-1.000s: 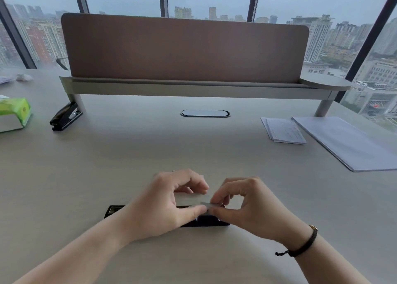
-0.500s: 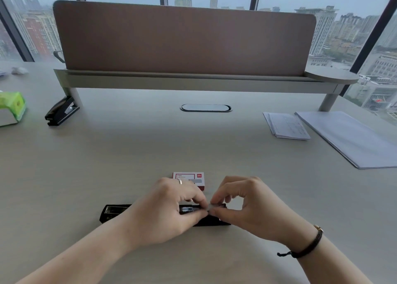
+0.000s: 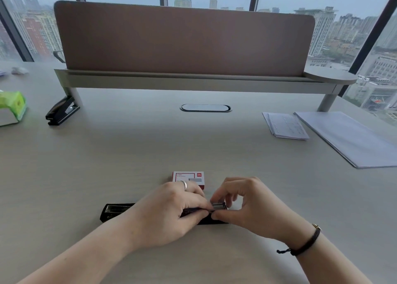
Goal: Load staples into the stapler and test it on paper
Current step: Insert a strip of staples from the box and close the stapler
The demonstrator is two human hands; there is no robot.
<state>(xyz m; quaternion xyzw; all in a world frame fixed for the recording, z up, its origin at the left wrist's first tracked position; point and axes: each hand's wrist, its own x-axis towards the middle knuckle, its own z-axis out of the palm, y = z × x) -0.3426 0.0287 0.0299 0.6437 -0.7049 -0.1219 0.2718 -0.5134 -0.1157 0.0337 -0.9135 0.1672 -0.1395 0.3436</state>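
Stapler (image 3: 113, 211) lies opened flat on the counter (image 3: 129, 155) at the near middle, its black body running left to right and its left end sticking out past the wrist. The left hand (image 3: 169, 213) covers the middle of it, fingers curled down onto the open channel. The right hand (image 3: 249, 206) pinches at the stapler's right end, thumb below and fingertips above a small metal part there — whether that is a strip of staples or the magazine's own front I cannot tell. Both hands are narrow, closed on the work.

Just beyond the hands sits the staple box (image 3: 188, 177), red and white, touching neither the stapler nor the hands as far as I can see. Paper for the test waits well apart at the far right: a small stack (image 3: 285, 128) and a larger sheet (image 3: 348, 140) beside it. A second stapler (image 3: 61, 112) rests at the far left by the divider's leg, near a green tissue pack (image 3: 12, 107).

Judging by the look, the stapler is stiff and fairly light, likely to slide on the smooth counter, so it wants pinning by its body while the other hand feeds. A staple strip is brittle — best held lightly by its long sides, not bent. Loading seems unfinished; the test is not yet begun.
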